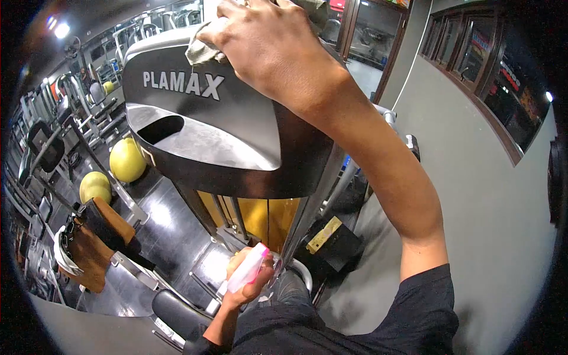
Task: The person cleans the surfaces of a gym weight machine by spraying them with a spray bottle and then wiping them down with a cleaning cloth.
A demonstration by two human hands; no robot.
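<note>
Right hand (269,47) was up at the top of the frame, palm down, fingers curled over a greyish cloth (204,50) & pressing it onto the top edge of the machine's grey cover (225,136). The cloth was bunched under the fingers, w/ one corner hanging just above the white PLAMAX logo (182,84). The forearm ran down & to the right to a black sleeve (426,307).

Left hand (251,284) sat low, near the body, fingers wrapped around a white spray bottle (245,272) w/ a pink nozzle at its upper end. The bottle was tilted, nozzle up & to the right, well apart from the cloth & below the cover. Couldn't tell whether a finger was on the trigger.

Under the cover, a yellow panel (260,216) showed behind the vertical guide rods. A black seat pad (177,313) lay just left of the left wrist. Further left: a brown padded bench (97,236) & two yellow balls (127,160) on the dark, shiny floor, w/ more gym machines in the bkgd. On the right, a plain grey wall (491,207) w/ wood-framed windows (473,53) above it.
</note>
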